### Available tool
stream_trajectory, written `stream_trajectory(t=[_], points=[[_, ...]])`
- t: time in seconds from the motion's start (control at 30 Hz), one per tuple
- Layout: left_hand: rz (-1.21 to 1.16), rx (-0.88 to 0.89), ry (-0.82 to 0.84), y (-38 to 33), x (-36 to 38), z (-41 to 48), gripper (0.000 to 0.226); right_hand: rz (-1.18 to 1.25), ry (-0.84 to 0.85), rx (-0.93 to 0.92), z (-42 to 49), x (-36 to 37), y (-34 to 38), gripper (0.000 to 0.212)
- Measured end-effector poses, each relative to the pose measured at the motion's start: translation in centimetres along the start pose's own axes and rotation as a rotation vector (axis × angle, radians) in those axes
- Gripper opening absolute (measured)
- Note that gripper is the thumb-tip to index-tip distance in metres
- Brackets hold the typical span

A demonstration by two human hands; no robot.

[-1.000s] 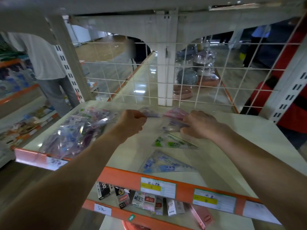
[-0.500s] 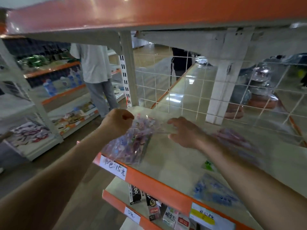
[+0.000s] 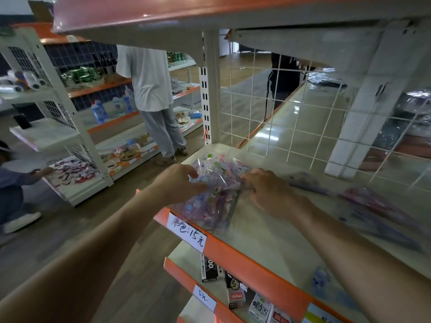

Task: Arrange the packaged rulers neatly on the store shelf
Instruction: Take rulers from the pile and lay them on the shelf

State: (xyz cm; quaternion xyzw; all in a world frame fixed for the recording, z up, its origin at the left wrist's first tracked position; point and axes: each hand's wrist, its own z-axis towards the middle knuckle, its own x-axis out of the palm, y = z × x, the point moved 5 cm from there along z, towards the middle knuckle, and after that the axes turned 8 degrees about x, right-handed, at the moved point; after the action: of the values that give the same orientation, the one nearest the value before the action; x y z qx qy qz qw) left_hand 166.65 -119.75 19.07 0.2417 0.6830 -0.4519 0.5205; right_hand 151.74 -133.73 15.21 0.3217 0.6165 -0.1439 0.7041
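A loose pile of packaged rulers point(image 3: 218, 180) in clear printed bags lies at the left end of the cream shelf point(image 3: 275, 238), partly over its orange front edge. My left hand point(image 3: 178, 183) pinches the pile's left side between thumb and fingers. My right hand point(image 3: 268, 193) has curled fingers on the pile's right edge. More ruler packets lie further right on the shelf: a pinkish one point(image 3: 373, 203) and a blurred blue one point(image 3: 321, 280) near the front edge.
A white wire grid point(image 3: 291, 127) backs the shelf, and an upper shelf point(image 3: 186, 17) hangs low overhead. Small boxed goods point(image 3: 235, 292) sit on the shelf below. A person in a white shirt point(image 3: 149, 89) stands in the aisle; another point(image 3: 11, 183) crouches at left.
My view has swung left along the shelf. Both hands carried a ruler packet from the shelf's middle to the pile at the left end and now rest on that pile.
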Motion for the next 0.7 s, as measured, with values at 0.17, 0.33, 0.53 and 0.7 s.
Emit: stream_trajectory(t=[0.17, 0.33, 0.53, 0.7], points=[[0.206, 0.018, 0.033, -1.5, 1.8, -1.1, 0.07, 0.006, -0.003, -0.052, -0.8, -0.3, -0.8, 0.043], [0.201, 0.022, 0.011, -2.2, 2.1, -1.4, 0.063, 0.019, -0.016, -0.071, -1.9, -1.0, -0.9, 0.036], [0.159, 0.041, -0.051, -3.1, 2.1, -1.8, 0.037, -0.059, -0.017, -0.036, -2.6, -1.9, -1.0, 0.024], [0.113, 0.027, -0.074, -3.1, 1.5, -2.5, 0.025, 0.008, -0.006, 0.008, -3.7, -3.4, -1.3, 0.026]])
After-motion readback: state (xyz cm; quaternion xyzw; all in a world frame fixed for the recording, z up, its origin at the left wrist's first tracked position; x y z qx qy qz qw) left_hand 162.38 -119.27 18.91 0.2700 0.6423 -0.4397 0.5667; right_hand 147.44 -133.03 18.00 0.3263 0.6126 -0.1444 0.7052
